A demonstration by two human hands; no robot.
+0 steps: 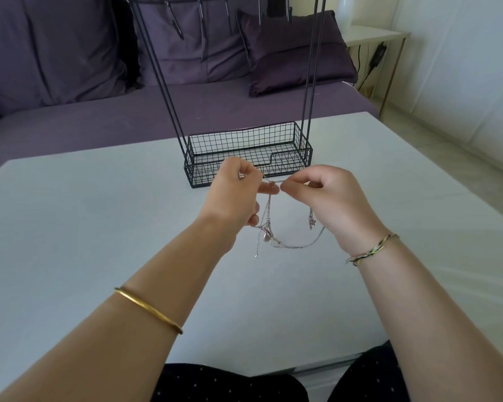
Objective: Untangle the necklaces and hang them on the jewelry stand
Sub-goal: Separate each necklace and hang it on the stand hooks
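Thin silver necklaces [276, 227] hang tangled between my hands above the white table [84, 227]. My left hand [238, 195] pinches the chain at its top left. My right hand [328, 198] pinches the same strand a short way to the right, so a taut bit of chain spans the gap. Loops and a small oval pendant [267, 235] dangle below, and a second charm [312, 223] hangs by my right palm. The black wire jewelry stand [249, 153] stands just behind my hands, its hooks [201, 13] empty at the top of the view.
The stand's wire basket base sits at the table's far middle, with tall thin posts rising from both ends. A purple sofa [70, 117] with cushions lies behind the table. A small white side table [375, 39] with cables stands at the back right.
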